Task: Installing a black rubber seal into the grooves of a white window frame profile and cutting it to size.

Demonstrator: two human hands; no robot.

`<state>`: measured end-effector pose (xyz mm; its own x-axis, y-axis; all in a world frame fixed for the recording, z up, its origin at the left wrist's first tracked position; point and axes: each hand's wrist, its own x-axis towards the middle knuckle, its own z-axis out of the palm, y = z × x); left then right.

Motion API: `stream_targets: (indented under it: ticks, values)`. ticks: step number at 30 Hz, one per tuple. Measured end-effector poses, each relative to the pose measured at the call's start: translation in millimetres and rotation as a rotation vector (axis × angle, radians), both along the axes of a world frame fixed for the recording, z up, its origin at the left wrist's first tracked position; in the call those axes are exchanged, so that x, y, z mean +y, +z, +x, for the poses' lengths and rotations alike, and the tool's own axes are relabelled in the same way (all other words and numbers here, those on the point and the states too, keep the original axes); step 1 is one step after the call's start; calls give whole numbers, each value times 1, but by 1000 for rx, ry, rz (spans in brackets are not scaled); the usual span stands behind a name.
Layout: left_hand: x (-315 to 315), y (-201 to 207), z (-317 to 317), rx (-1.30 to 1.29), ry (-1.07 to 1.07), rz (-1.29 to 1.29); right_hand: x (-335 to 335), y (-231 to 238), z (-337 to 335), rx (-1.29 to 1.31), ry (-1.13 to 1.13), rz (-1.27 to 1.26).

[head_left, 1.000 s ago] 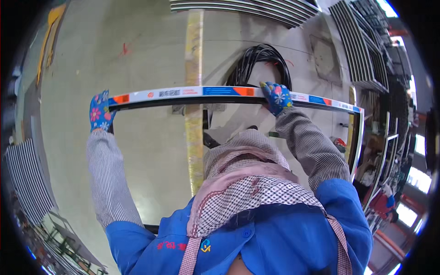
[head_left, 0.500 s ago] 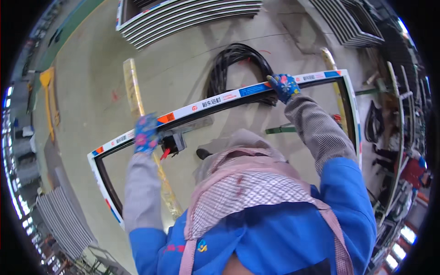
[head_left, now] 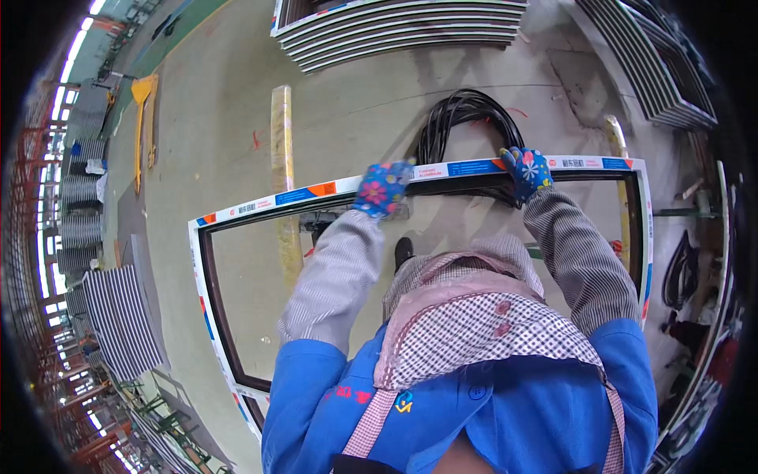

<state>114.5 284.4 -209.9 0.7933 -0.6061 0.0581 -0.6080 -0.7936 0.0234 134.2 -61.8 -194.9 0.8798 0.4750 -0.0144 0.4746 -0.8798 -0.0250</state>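
Note:
A large rectangular window frame (head_left: 278,199), dark inside and covered with printed white, blue and orange film, stands before me with its long top bar tilted up toward the right. My right hand (head_left: 529,174), in a blue flowered glove, is closed round the top bar right of its middle. In a matching glove, my left hand (head_left: 383,189) lies over the same bar near its middle, fingers curled and slightly blurred. Through the frame's opening a dark tool or block (head_left: 320,223) partly shows behind the bar, next to my left forearm.
Behind the frame lies a coil of black hose or cable (head_left: 442,122). Two yellow-wrapped bars (head_left: 282,142) rest on the floor, left and right. Stacked frames stand at the far side (head_left: 395,35) and far right (head_left: 647,63). A yellow pallet-jack-like handle (head_left: 140,118) is at left.
My left hand has moved right along the top bar, from near its left end to the middle. My right hand keeps its place on the bar. The whole view has shifted.

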Motion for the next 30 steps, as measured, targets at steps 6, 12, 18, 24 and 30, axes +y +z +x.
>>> stream_targets:
  ticks: [6, 12, 18, 24, 30]
  values:
    - [69, 1, -13, -82, 42, -30, 8, -8, -6, -179, -30, 38]
    - [2, -3, 5, -6, 11, 61, 126, -16, -8, -124, 31, 135]
    - [12, -25, 15, 90, -11, -181, 170, -18, 0, 9, 65, 321]
    - [7, -8, 14, -24, -55, -56, 165, -18, -9, -187, 39, 331]
    - [0, 16, 6, 32, -148, 46, 148, -51, -16, -438, -191, 334]
